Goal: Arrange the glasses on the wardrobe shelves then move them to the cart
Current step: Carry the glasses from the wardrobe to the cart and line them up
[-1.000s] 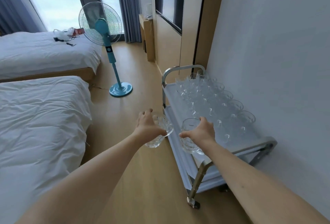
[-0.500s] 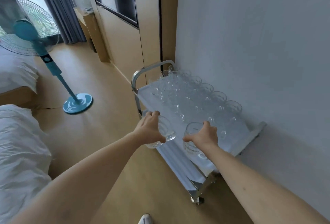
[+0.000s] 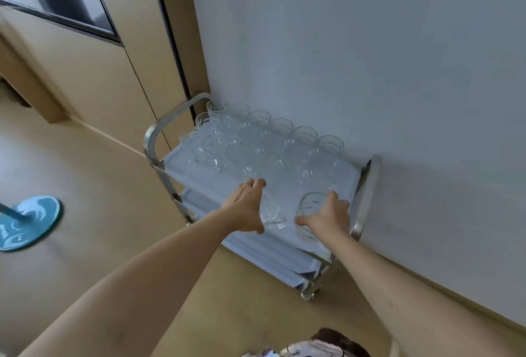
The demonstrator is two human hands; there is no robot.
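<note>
We are at the cart step: left hand [image 3: 246, 208] & right hand [image 3: 327, 218] each grip one glass [image 3: 271, 213], [image 3: 308, 205] low over the cart [image 3: 367, 194] top's near edge, at 6 o'clock of the glasses [image 3: 264, 140] standing there, so next, we think, both go down gently w/o knocking neighbours.

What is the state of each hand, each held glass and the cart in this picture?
left hand: grips a glass over the cart's near edge
right hand: grips a second glass
left glass: upright, held
right glass: upright, held
cart: against the wall, top shelf crowded with upright glasses
</note>
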